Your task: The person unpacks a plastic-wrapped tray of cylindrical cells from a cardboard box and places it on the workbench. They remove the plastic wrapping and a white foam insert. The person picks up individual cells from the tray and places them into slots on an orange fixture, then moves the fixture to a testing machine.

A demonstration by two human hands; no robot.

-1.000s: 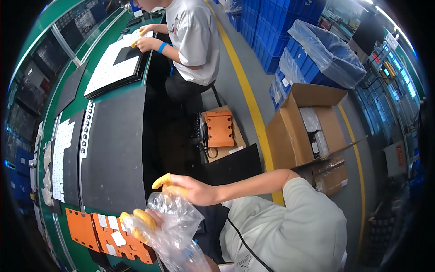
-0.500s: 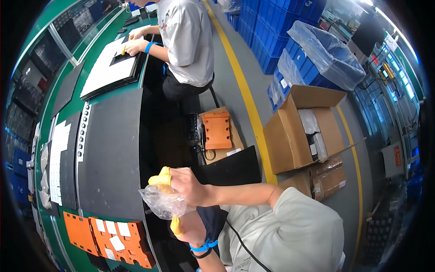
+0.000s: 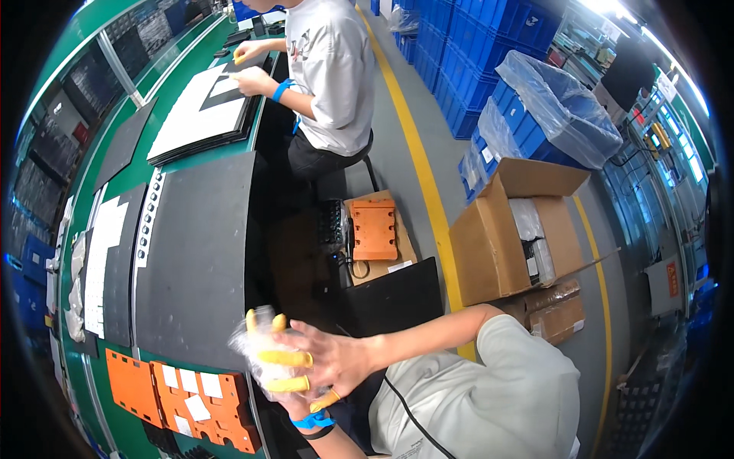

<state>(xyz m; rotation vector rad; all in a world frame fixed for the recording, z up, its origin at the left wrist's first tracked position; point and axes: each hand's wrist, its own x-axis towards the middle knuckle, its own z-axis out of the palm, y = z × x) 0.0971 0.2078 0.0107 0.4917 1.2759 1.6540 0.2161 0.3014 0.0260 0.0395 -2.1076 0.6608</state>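
Observation:
A crumpled clear plastic bag (image 3: 251, 346) is pressed between my two hands beside the table's near edge. My right hand (image 3: 340, 363) lies over it, its fingers in yellow finger cots curled across the bag. Underneath, my left hand (image 3: 294, 407) cups the bag and is mostly covered by the right one; a blue wrist strap (image 3: 313, 421) circles its wrist. Whether anything is inside the bag cannot be made out.
Beside my hands lies a dark grey mat (image 3: 195, 260) on the green table. Orange trays (image 3: 202, 402) with white cards are at the lower left. A co-worker (image 3: 332, 76) handles a white sheet stack (image 3: 191, 126). An open cardboard box (image 3: 478, 252) and blue crates (image 3: 462, 92) stand right.
My right hand has come down over the left, and the bag, stretched between them before, is now bunched up. The co-worker's hands have moved apart.

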